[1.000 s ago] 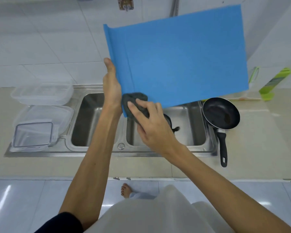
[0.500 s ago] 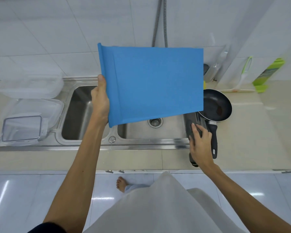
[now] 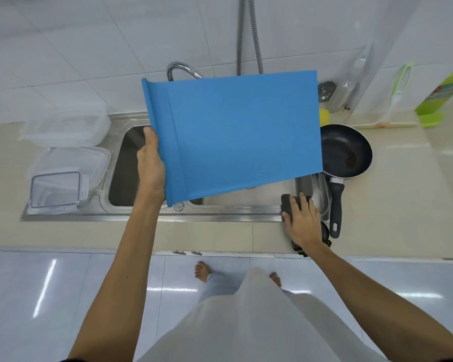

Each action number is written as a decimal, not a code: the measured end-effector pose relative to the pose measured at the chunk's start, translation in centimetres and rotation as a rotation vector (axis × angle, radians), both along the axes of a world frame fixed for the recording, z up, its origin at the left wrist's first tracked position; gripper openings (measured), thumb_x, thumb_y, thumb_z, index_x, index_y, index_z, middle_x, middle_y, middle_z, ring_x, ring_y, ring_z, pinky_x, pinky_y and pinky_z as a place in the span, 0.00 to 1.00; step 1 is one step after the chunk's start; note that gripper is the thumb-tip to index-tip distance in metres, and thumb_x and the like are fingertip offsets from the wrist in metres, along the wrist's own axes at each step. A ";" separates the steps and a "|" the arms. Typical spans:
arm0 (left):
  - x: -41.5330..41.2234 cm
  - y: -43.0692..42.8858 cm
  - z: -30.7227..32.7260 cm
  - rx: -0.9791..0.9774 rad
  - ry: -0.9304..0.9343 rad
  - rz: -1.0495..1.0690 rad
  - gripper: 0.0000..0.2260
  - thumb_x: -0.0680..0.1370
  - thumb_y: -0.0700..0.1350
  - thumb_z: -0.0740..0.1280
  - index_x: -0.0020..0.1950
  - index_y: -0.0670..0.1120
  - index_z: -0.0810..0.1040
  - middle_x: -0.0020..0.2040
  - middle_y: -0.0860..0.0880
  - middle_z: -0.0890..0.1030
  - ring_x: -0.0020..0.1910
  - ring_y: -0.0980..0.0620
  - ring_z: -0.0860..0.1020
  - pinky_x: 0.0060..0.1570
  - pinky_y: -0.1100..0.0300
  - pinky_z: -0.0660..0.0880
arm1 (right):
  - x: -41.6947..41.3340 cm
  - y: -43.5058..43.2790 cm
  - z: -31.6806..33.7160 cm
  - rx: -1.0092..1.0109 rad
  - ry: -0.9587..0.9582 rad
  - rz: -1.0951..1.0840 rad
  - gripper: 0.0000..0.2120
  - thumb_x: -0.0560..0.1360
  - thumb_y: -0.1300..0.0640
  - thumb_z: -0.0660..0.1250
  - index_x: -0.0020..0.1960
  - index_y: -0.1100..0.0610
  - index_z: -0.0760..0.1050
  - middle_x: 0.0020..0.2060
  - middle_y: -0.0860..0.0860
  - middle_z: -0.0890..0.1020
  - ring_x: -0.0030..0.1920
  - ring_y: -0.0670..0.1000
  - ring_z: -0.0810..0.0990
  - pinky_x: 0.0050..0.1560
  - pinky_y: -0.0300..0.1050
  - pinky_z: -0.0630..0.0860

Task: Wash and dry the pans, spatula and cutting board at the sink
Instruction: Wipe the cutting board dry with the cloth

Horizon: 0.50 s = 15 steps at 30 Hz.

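Most of steel sink (image 3: 147,218) hides behind flat blue plastic cutting board (image 3: 241,131), gripped at its left edge by left hand (image 3: 151,163) w/ fingers unseen. Right hand (image 3: 302,220) rests near-flat on dark grey cloth (image 3: 288,203) at sink's front-rt corner.

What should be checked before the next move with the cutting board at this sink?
1. Board grip: the left hand holds the blue cutting board by its left edge, thumb on the front. Ok.
2. Board held over the sink. Ok.
3. Board clear of the frying pan: their edges overlap in this view. Cannot tell.
4. Pad let go: the right hand lies on the dark pad at the sink's front right corner. Cannot tell.
5. Water running: the board hides the faucet spout. Cannot tell.
6. Pan clean: brown residue inside. Not ok.
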State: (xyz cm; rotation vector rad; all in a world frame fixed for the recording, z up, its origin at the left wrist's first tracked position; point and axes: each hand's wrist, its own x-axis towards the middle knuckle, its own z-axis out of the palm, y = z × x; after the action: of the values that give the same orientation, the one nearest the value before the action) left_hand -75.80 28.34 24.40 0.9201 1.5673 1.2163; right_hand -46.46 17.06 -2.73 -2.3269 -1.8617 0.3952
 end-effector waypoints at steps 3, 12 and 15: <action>0.1 -0.4 -0.3 -0.025 0.035 0.007 0.21 0.83 0.62 0.54 0.45 0.51 0.78 0.37 0.61 0.84 0.34 0.63 0.81 0.34 0.67 0.78 | 0.3 -0.1 1.2 0.042 0.027 -0.040 0.25 0.80 0.43 0.64 0.73 0.55 0.71 0.73 0.58 0.71 0.71 0.67 0.68 0.63 0.69 0.69; -0.3 0.2 0.6 -0.039 -0.028 -0.045 0.19 0.85 0.59 0.52 0.43 0.53 0.75 0.28 0.65 0.80 0.29 0.67 0.79 0.28 0.69 0.75 | 2.4 2.0 12.9 0.590 0.714 -0.572 0.08 0.82 0.59 0.60 0.56 0.56 0.78 0.49 0.51 0.83 0.52 0.54 0.82 0.53 0.47 0.76; -0.2 1.3 0.9 -0.033 -0.066 -0.111 0.19 0.85 0.59 0.52 0.45 0.53 0.77 0.31 0.64 0.82 0.31 0.65 0.81 0.30 0.67 0.77 | 4.2 4.8 16.0 0.613 0.892 -0.598 0.12 0.82 0.48 0.60 0.61 0.49 0.77 0.56 0.47 0.83 0.58 0.48 0.82 0.61 0.47 0.77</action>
State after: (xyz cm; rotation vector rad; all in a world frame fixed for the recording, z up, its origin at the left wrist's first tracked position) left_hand -76.01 29.65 25.30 0.9240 1.4611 1.1284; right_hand -42.30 21.86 13.29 -1.7073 -0.6952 0.5474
